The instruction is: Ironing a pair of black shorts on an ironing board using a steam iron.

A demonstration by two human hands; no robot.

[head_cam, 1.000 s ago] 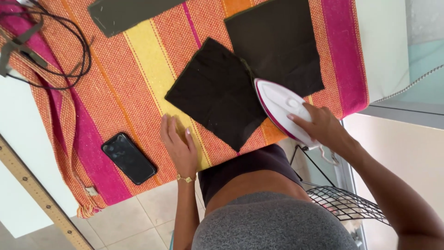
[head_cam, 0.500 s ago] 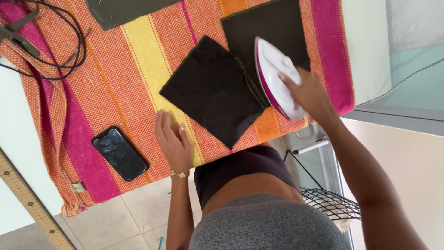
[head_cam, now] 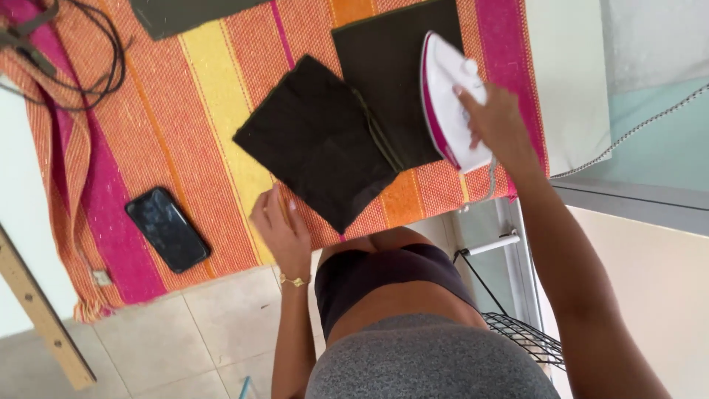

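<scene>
Right hand (head_cam: 496, 122) grips iron (head_cam: 447, 103); left hand (head_cam: 279, 230) flat.

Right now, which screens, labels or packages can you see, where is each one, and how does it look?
Phone: lies face up on the striped cloth, to the left of the left hand; a black rectangle with rounded corners, screen dark.
Small tag: at the cloth's near left corner; pale and squarish.
No packages or signs show.

just one camera, worn on the person's head, looking steeply down past their own torso onto the striped cloth (head_cam: 185, 118) over the worktop; floor tiles (head_cam: 148, 332) lie toward seven o'clock, all fairly close.
</scene>
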